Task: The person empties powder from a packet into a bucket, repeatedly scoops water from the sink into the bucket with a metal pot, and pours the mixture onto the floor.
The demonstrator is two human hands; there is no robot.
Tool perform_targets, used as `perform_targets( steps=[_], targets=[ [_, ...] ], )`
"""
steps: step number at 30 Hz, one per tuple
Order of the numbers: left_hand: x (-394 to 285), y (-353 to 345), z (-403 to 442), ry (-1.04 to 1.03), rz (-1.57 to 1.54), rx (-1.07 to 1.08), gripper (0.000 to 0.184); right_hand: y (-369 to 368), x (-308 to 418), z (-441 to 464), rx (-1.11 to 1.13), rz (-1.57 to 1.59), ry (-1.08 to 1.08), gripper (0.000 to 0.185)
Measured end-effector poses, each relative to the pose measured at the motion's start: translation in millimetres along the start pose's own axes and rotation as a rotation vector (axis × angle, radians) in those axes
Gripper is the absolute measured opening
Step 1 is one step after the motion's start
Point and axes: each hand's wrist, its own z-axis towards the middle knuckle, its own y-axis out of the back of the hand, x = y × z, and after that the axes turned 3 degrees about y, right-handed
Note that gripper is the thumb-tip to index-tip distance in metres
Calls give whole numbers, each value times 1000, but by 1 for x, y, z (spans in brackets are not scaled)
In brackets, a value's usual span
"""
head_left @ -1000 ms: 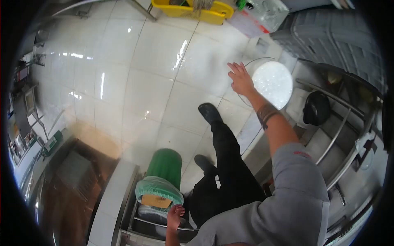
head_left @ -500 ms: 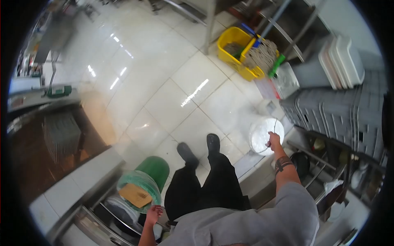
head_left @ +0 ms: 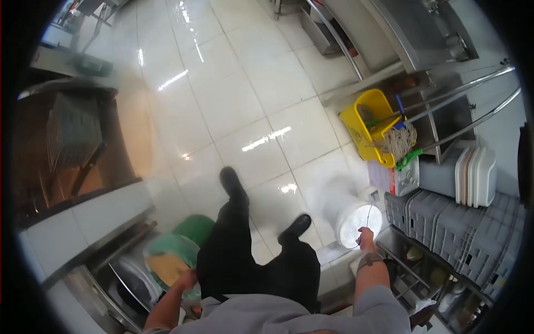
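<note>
My right hand (head_left: 365, 239) is closed around the thin wire handle (head_left: 369, 214) of a white bucket (head_left: 346, 230). The bucket is low beside my legs on the right, its round top bright white; I cannot tell whether that is a lid or contents. My left hand (head_left: 188, 279) hangs at the edge of a green bin (head_left: 194, 228) lined with a translucent green bag (head_left: 169, 245). A flat brown piece like cardboard (head_left: 166, 270) lies in the bag's mouth. The left fingers are mostly hidden and blurred, so their grip does not show.
A yellow mop bucket (head_left: 356, 119) with a mop (head_left: 401, 139) stands ahead on the right. Stacked grey crates (head_left: 439, 228) and a metal rack (head_left: 409, 281) line the right side. Shiny white floor tiles (head_left: 239, 89) stretch ahead. A steel counter (head_left: 72, 89) is on the left.
I have stepped forward, with my left foot now ahead of my right. The white bucket moves along in my right hand. My left hand has moved left, closer over the bin.
</note>
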Motion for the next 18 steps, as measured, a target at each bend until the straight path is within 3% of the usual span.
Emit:
perform_targets(
  steps=[1, 3, 7, 9, 10, 16, 18],
  targets=[
    [-31, 55, 6, -8, 27, -11, 33, -36, 30, -8, -112, 68, -115, 13],
    [-89, 111, 7, 139, -142, -78, 34, -66, 64, -22, -76, 119, -130, 15],
    [-72, 187, 26, 56, -182, -85, 35, -136, 125, -41, -40, 49, -147, 18],
    [-45, 213, 34, -204, 165, -46, 36, -178, 158, -58, -28, 67, -96, 17],
    [-94, 224, 8, 147, -179, -70, 36, -199, 176, -62, -33, 61, -114, 16],
    [2, 215, 6, 156, -481, -7, 37, -330, 262, -112, 32, 69, -121, 15],
    [5, 224, -5, 183, -571, 7, 37, -363, 297, -110, 77, 39, -125, 14]
  ],
)
